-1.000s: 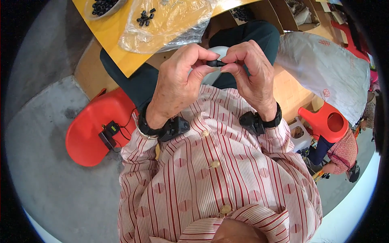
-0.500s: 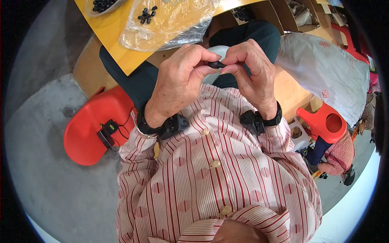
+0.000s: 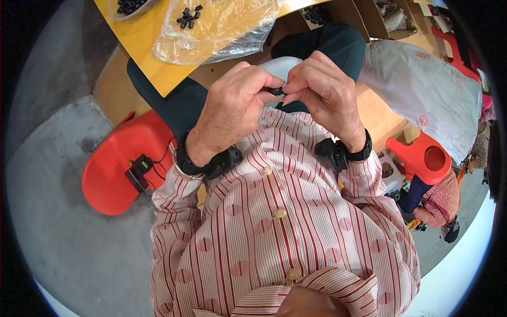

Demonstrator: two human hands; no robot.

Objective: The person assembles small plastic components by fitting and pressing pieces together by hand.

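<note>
A small black rounded part (image 3: 275, 91) is pinched between the thumb and forefinger of my left hand (image 3: 231, 108). My right hand (image 3: 326, 95) closes its thumb and fingertips on the right end of the same part. Fingertips cover much of the part, so its full shape is hidden. Both hands are raised in front of my striped shirt, above my lap. Ahead to the left, several similar small black pieces (image 3: 188, 19) lie on a clear plastic bag (image 3: 211, 46) on the yellow table (image 3: 138, 52).
A clear bowl (image 3: 130, 16) of black pieces stands at the table's far left. A red chair (image 3: 105, 179) holding a small black device is at my left. On the right are a large white sack (image 3: 422, 87), a red stool (image 3: 422, 158), open cardboard boxes (image 3: 364, 10) and another person (image 3: 437, 203).
Both hands have shifted slightly, with the right fingertips a little lower. Less of the black part shows now between the fingers.
</note>
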